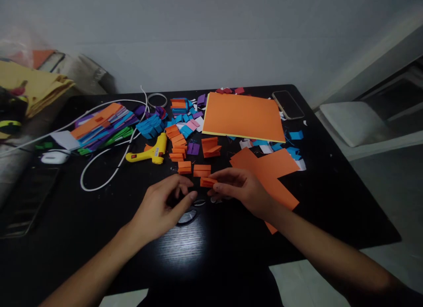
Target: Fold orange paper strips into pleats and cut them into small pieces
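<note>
Between the thumb and fingers of my right hand (243,188) is a small folded orange paper piece (208,182), held just above the black table. My left hand (167,201) is to the left of it, holding nothing, its fingers bent and its thumb apart from them. Beyond the hands lie more folded orange pieces (202,170), including a larger one (210,147) standing partly unfolded. A dark-rimmed oval thing (187,217) lies under my left thumb; its kind is unclear.
A yellow glue gun (148,153), a white cable (99,189) and stacks of coloured paper strips (102,126) lie to the left. Orange sheets (244,115) are at the back, cut orange paper (264,166) at the right. A phone (288,105) lies by the far right corner.
</note>
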Demonstrator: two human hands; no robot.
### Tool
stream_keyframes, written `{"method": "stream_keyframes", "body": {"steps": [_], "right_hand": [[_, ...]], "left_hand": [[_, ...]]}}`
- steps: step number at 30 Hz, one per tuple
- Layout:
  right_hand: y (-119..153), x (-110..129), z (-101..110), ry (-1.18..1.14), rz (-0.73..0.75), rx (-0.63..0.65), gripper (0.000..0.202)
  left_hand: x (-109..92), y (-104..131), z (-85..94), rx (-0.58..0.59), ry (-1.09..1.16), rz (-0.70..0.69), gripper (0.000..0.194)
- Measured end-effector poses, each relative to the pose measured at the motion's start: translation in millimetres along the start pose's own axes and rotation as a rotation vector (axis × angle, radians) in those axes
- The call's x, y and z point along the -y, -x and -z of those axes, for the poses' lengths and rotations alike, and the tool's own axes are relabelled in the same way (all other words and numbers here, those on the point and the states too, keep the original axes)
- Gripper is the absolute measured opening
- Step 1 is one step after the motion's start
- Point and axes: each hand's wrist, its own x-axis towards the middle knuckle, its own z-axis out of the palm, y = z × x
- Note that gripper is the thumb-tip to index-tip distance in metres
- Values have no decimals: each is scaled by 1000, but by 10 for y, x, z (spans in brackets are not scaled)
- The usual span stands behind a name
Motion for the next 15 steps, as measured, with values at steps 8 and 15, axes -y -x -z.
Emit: {"method": "stream_keyframes", "body": {"steps": [8, 15], "right_hand": [[34, -100, -72, 48, -19, 53, 29], [36, -100, -79, 110, 25, 44, 32]], "left_hand": [[-99, -29, -149, -77, 458, 137, 17], [-81, -23, -166, -76, 497, 128, 8]]}}
